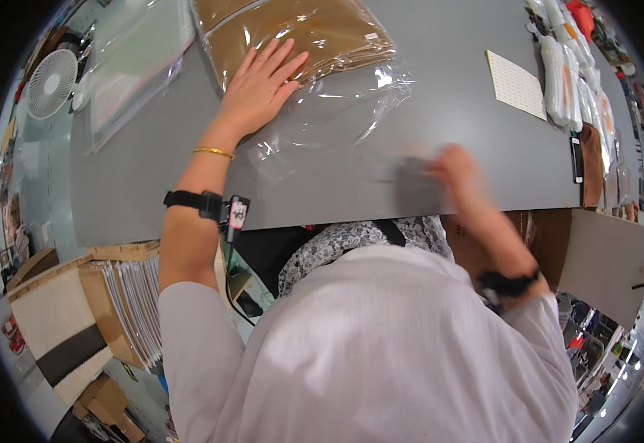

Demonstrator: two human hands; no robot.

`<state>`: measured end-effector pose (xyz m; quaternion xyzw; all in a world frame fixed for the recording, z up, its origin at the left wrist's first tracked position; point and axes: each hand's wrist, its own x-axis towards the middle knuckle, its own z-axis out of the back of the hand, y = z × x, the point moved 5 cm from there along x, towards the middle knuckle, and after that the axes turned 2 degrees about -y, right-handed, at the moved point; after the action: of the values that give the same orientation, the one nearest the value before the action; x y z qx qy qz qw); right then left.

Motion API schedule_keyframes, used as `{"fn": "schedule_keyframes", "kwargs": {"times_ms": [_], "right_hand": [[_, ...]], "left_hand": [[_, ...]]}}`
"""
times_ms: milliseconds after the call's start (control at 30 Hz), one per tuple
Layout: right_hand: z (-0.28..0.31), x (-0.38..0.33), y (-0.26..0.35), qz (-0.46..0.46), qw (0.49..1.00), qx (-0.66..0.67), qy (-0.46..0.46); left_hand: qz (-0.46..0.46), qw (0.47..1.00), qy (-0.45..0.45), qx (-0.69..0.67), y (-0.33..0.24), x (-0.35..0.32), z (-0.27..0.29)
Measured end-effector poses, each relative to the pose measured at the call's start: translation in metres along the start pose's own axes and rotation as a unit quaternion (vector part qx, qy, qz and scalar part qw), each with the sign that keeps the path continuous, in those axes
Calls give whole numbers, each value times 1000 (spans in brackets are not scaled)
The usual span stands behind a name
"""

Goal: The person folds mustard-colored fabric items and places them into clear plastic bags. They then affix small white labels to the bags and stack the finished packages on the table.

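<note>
Brown folded cloth in a clear plastic bag [300, 37] lies at the far left of the grey table [469, 103], long axis running left to right. Left hand [261, 83] presses flat and open on it. Right hand [451, 168], nearer and blurred, is unreadable, well apart rightward.

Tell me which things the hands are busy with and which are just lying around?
In use:
- left hand, pressed flat on the clear bag of brown fabric
- right hand, blurred, above the grey table

Lying about:
- white dotted sheet
- pile of bagged goods
- empty clear bag
- white fan
</note>
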<state>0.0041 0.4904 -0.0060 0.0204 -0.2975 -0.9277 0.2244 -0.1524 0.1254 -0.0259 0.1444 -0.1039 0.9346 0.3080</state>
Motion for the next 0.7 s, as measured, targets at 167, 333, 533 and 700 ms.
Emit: {"fn": "schedule_keyframes", "kwargs": {"times_ms": [167,333,533,700], "right_hand": [[229,-240,-169,-394,786,-468,82],[198,-161,-178,-348,861,-360,-91],[39,105,-56,264,922,-273,-68],[24,136,-25,343,911,-228,-35]], "left_hand": [[-4,997,0,-77,5,-2,4],[12,987,-80,-142,10,-37,58],[-3,998,13,60,-20,-114,71],[-30,997,70,-12,-48,-103,63]]}}
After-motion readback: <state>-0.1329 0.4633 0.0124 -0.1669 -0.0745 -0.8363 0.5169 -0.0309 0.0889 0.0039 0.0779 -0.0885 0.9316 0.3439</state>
